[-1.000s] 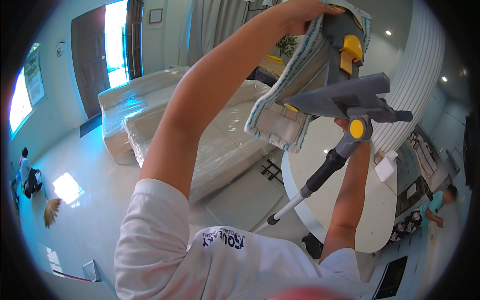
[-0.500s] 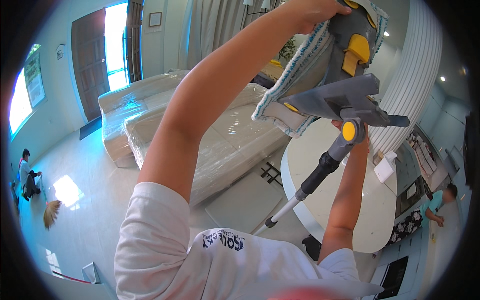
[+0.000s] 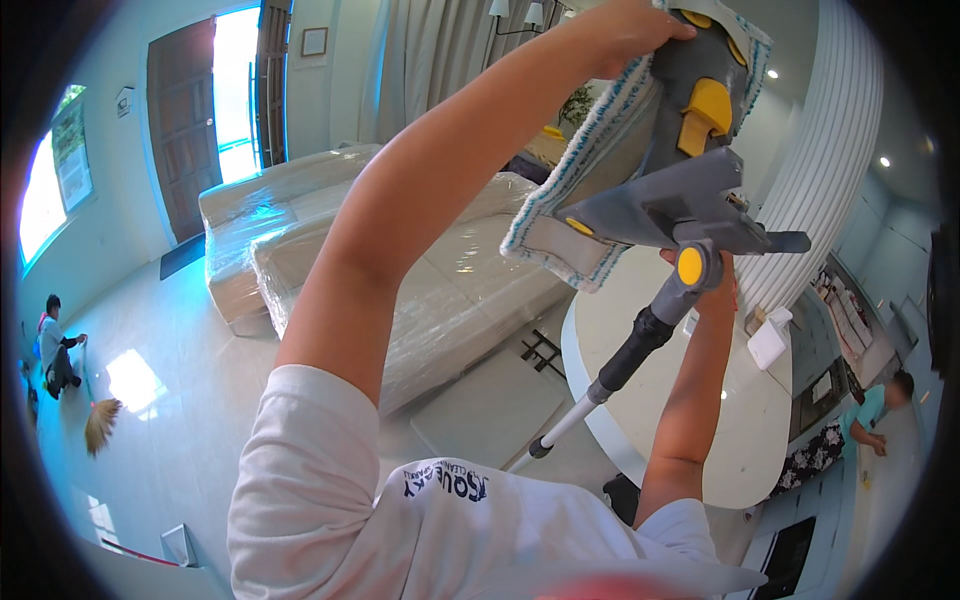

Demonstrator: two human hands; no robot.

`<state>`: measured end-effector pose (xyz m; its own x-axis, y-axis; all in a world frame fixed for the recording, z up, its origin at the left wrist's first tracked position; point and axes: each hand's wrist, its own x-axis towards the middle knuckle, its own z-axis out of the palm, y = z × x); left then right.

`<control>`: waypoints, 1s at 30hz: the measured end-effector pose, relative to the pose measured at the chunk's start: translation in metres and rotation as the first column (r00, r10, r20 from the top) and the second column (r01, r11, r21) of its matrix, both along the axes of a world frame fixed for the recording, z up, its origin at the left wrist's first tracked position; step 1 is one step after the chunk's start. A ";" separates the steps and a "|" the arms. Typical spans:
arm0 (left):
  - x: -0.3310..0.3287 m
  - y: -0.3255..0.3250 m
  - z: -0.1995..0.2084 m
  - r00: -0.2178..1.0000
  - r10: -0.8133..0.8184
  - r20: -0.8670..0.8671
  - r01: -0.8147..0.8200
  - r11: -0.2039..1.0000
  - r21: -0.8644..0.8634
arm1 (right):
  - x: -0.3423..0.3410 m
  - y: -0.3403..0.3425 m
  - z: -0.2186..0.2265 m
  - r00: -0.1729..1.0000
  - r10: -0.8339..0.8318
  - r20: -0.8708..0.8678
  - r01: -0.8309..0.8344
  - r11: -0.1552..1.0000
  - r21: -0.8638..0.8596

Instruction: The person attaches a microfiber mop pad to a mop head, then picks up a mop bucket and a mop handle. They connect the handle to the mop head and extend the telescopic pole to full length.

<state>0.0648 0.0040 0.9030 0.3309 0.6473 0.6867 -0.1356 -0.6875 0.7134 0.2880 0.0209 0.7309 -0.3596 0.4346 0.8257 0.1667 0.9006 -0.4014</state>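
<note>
A flat mop [image 3: 660, 205] is raised in front of me, its grey plastic head folded at the middle and fitted with yellow tabs. A white cloth pad [image 3: 562, 243] with blue-flecked fluffy edging hangs along the head, partly loose from the lower plate. My left hand [image 3: 635, 38] is closed on the upper end of the head, at the pad's edge. Lower down, my right hand [image 3: 717, 288] grips the mop behind its swivel joint; most of its fingers are hidden there. The mop's pole [image 3: 572, 418] slants down towards my shirt.
Sofas wrapped in clear plastic [image 3: 450, 290] stand ahead, left of a white oval table [image 3: 620, 420] with a white tissue box [image 3: 768, 342]. A fluted column [image 3: 830, 150] rises behind the table. One person [image 3: 58, 345] squats near a broom [image 3: 101, 425] far left; another [image 3: 870, 420] leans at the right counter.
The mop head has shifted slightly left, and its lower part has sunk a little on the near side. Both hands keep their grip.
</note>
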 end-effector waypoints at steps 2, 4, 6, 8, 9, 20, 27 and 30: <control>-0.004 0.008 0.003 0.981 0.188 -0.045 -0.187 0.982 0.024 | -0.003 -0.003 0.002 0.996 0.079 -0.037 -0.080 0.996 -0.034; -0.006 0.005 0.003 0.963 0.266 -0.045 -0.267 0.963 -0.027 | -0.001 -0.004 0.005 0.994 0.111 -0.015 -0.112 0.992 -0.062; -0.006 0.001 0.005 0.953 0.299 -0.052 -0.302 0.952 -0.057 | 0.004 -0.006 0.008 0.995 0.029 0.092 -0.023 0.998 -0.060; -0.005 -0.002 0.008 0.955 0.290 -0.063 -0.294 0.954 -0.067 | 0.009 -0.007 0.009 0.989 -0.045 0.141 0.042 0.999 0.026; -0.006 -0.001 0.007 0.975 0.215 -0.062 -0.219 0.974 -0.062 | 0.010 -0.007 0.009 0.984 -0.079 0.162 0.068 0.995 0.071; 0.000 -0.008 0.002 0.996 -0.089 -0.016 0.089 0.996 -0.021 | 0.006 0.006 -0.010 0.997 0.073 0.008 -0.073 0.994 0.076; -0.012 -0.016 0.000 0.965 0.207 -0.160 -0.209 0.978 0.004 | -0.003 -0.008 0.008 0.970 -0.067 0.235 0.035 0.990 0.138; -0.013 -0.006 -0.001 0.984 0.133 -0.115 -0.136 0.990 -0.021 | -0.008 -0.010 0.007 0.976 -0.036 0.216 0.015 0.995 0.097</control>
